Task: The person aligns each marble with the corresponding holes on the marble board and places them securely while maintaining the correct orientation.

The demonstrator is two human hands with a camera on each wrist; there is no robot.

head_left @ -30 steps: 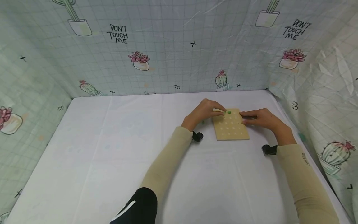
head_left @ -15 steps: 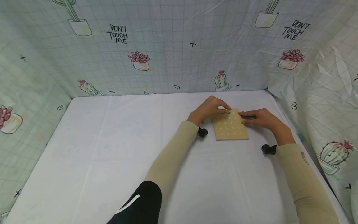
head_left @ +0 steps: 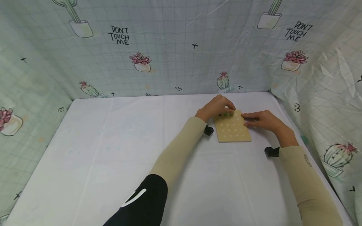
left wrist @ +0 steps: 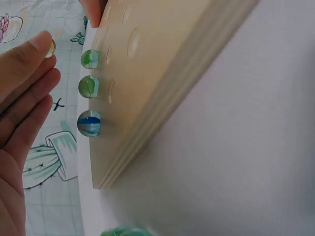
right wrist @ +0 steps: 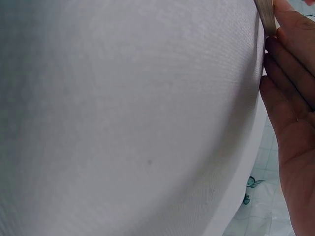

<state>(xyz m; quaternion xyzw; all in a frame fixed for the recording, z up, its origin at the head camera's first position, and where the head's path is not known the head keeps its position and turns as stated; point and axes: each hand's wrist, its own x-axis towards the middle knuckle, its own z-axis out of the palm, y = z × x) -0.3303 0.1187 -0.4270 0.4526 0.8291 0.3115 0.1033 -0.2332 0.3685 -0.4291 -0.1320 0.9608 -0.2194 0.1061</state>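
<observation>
Left wrist view shows the left hand (left wrist: 24, 130) pinching 1 marble (left wrist: 51, 49) by the far edge of the board (head_left: 234, 133), near the desk's (head_left: 121, 169) far right corner; the straight-fingered right hand (head_left: 263, 120) should brace gentle seating.

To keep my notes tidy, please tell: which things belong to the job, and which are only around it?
Likely job things:
wooden board
three marbles on the board
pinched marble in the left hand
green marble, partly shown

Only surroundings:
white table
patterned cloth

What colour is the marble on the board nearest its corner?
The marble is clear with a blue band, best seen in the left wrist view.
</observation>
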